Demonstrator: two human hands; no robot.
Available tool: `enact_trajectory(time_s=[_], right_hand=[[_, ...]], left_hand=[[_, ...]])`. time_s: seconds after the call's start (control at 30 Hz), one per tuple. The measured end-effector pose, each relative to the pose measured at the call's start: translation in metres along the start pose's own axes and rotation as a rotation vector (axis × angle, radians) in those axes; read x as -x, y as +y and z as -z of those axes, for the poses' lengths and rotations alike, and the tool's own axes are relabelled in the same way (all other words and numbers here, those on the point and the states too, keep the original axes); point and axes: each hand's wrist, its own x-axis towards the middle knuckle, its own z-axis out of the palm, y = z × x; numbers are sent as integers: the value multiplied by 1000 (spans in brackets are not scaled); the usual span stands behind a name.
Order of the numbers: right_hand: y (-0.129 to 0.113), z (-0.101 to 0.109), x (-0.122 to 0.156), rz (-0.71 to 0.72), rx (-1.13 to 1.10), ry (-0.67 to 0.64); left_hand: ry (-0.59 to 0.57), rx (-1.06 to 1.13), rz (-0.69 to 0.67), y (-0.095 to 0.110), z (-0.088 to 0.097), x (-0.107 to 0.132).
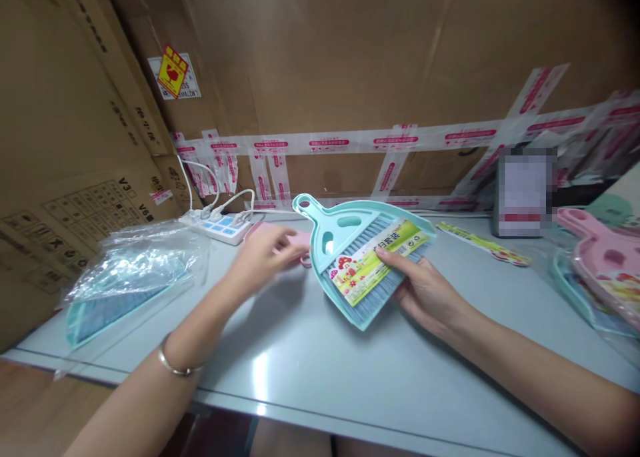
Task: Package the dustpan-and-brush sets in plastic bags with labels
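My right hand [425,290] grips a small teal dustpan [350,227] from below, thumb pressed on the printed paper label [373,260] that lies across the brush nested in it; the set is tilted above the grey table [310,357]. My left hand [260,253] is closed on a pink plastic piece [300,240] just left of the dustpan's handle. A metal bangle sits on my left wrist.
A bagged teal dustpan set [120,290] lies at the table's left. A white power strip [220,225] with cables sits at the back. Pink and teal dustpans [605,263] are stacked at the right, with a loose label [480,243] nearby. Cardboard walls surround the table.
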Motion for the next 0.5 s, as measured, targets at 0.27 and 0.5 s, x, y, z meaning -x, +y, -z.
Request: enact_trajectory(time_s=[0.27,0.5], right_hand=[[-4,9,2,-31,16,-22],[-7,12,7,-54,-3,-23]], left_hand=[[517,-802,519,-62,110,10],[297,-885,747,-75,129,18]])
